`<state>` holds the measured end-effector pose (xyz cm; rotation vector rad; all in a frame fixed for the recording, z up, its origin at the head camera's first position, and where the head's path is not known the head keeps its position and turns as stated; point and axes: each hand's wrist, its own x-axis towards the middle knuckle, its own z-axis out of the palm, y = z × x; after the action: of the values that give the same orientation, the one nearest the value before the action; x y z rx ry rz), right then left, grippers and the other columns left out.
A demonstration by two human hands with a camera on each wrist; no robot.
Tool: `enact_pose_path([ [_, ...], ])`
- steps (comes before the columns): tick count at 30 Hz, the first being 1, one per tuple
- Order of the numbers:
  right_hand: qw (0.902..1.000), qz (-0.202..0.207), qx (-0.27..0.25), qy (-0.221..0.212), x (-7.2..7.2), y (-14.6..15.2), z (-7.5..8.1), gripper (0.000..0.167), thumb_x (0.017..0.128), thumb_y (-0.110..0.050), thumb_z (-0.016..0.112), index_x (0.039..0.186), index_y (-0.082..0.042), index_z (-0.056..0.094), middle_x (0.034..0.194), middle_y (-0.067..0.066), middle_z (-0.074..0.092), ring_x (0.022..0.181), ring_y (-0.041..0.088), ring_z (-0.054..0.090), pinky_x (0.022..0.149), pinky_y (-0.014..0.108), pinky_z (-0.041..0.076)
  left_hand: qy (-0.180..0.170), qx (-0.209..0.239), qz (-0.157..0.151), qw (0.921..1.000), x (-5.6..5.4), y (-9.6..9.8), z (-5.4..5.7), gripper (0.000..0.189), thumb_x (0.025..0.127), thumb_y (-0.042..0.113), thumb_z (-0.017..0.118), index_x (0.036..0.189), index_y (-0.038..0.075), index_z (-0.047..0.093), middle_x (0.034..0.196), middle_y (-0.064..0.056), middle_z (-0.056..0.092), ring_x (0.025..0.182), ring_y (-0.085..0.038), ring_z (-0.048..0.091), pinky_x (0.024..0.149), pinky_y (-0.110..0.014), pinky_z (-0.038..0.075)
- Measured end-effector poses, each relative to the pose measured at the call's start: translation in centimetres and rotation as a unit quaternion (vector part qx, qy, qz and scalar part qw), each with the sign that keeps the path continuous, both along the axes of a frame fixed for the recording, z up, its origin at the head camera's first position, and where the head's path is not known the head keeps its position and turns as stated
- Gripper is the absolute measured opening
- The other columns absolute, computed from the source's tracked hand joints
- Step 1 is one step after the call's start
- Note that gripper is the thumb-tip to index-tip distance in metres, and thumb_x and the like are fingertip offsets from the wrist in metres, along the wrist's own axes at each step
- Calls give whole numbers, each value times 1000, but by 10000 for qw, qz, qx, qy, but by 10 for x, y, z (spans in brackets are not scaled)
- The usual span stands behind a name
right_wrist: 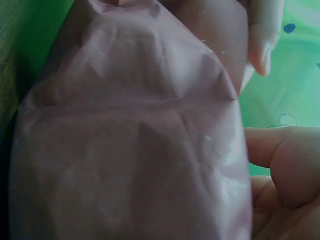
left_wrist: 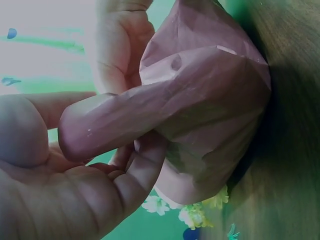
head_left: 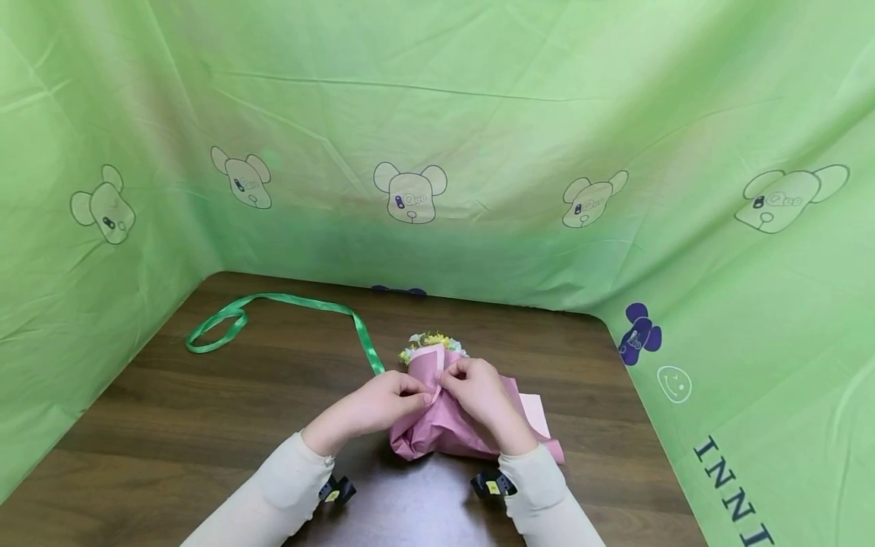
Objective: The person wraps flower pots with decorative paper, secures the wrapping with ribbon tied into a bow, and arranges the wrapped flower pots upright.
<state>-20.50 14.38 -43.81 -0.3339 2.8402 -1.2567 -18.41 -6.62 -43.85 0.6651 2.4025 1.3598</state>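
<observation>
A small bouquet lies on the table, wrapped in pink wrapping paper (head_left: 437, 429) with a pale border; yellow and pale blue flowers (head_left: 436, 339) show at its far end. My left hand (head_left: 379, 404) pinches a folded flap of the paper on the near-left side, thumb over fingers. Close beside it, my right hand (head_left: 478, 389) pinches the paper's edge near the middle. In the left wrist view the flap (left_wrist: 112, 122) runs between thumb and fingers of the left hand (left_wrist: 85, 195). Paper (right_wrist: 130, 150) hides part of the right hand (right_wrist: 295, 170) in the right wrist view.
A green ribbon (head_left: 311, 302) curls across the back left of the brown wooden table (head_left: 273, 395) and reaches the bouquet's left side. Green printed curtains (head_left: 410, 99) stand around the back and sides. Pale paper (head_left: 535, 414) sticks out right of the bouquet.
</observation>
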Motion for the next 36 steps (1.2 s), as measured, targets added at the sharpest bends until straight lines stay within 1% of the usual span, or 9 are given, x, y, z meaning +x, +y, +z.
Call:
enact_pose_path([
  [4, 9999, -97, -116, -43, -2, -1, -6, 17, 89, -27, 76, 77, -16, 72, 72, -5, 63, 67, 11, 52, 61, 26, 42, 197, -217, -52, 9996, 3, 0, 3, 25, 100, 27, 64, 116, 15, 78, 85, 8, 70, 76, -7, 56, 72, -24, 48],
  [8, 9999, -97, -91, -64, -4, -1, -8, 15, 86, -24, 78, 76, -17, 70, 73, -5, 65, 69, 11, 53, 62, 27, 43, 260, -308, -48, 9992, 5, 1, 6, 26, 99, 26, 65, 117, 13, 78, 74, 8, 63, 66, -7, 52, 64, -25, 46],
  [11, 9999, -77, -42, -90, -5, 1, -8, 14, 85, -22, 78, 76, -17, 68, 73, -5, 63, 69, 12, 53, 63, 28, 43, 330, -382, 71, 9987, 5, 2, 6, 22, 99, 28, 66, 112, 15, 79, 68, 10, 59, 60, -5, 49, 59, -24, 44],
  [13, 9999, -50, -10, -88, -5, 1, -8, 14, 84, -20, 77, 76, -16, 67, 72, -5, 61, 68, 12, 52, 63, 28, 43, 500, -471, 203, 9974, 4, 1, 7, 18, 99, 29, 66, 102, 16, 79, 65, 11, 56, 59, -4, 47, 57, -24, 43],
  [17, 10000, 66, 12, -61, -4, 1, -8, 14, 84, -18, 75, 76, -15, 64, 70, -5, 57, 67, 11, 51, 61, 27, 42, 823, -793, 572, 9918, 6, -5, 11, 20, 97, 34, 69, 83, 20, 69, 65, 10, 55, 59, -5, 47, 56, -25, 43],
  [21, 9999, 147, -27, -46, -3, 0, -7, 15, 85, -16, 74, 76, -15, 62, 68, -6, 53, 65, 11, 49, 60, 25, 40, 695, -1318, 747, 9860, 13, -13, 22, 30, 89, 39, 78, 79, 17, 60, 65, 7, 56, 57, -8, 48, 54, -27, 42],
  [25, 9999, 128, 4, -7, -3, -2, -7, 17, 86, -18, 75, 76, -15, 62, 68, -7, 52, 66, 11, 49, 62, 26, 41, 571, -1749, 810, 9796, 22, -16, 33, 32, 81, 28, 86, 77, 15, 57, 65, 4, 56, 59, -11, 50, 54, -28, 42],
  [29, 9999, 87, 62, 44, -3, -4, -7, 18, 88, -20, 75, 76, -16, 62, 68, -7, 53, 66, 11, 50, 63, 27, 42, 542, -1976, 939, 9743, 27, -15, 40, 26, 81, 13, 82, 72, 15, 58, 64, 3, 57, 59, -12, 51, 55, -29, 43],
  [36, 10000, 23, 84, 22, -3, -6, -7, 17, 88, -20, 73, 77, -16, 62, 68, -6, 53, 66, 11, 49, 63, 28, 42, 811, -2192, 1113, 9659, 32, -11, 42, 26, 80, 6, 78, 68, 16, 57, 62, 5, 55, 59, -12, 51, 56, -29, 43],
])
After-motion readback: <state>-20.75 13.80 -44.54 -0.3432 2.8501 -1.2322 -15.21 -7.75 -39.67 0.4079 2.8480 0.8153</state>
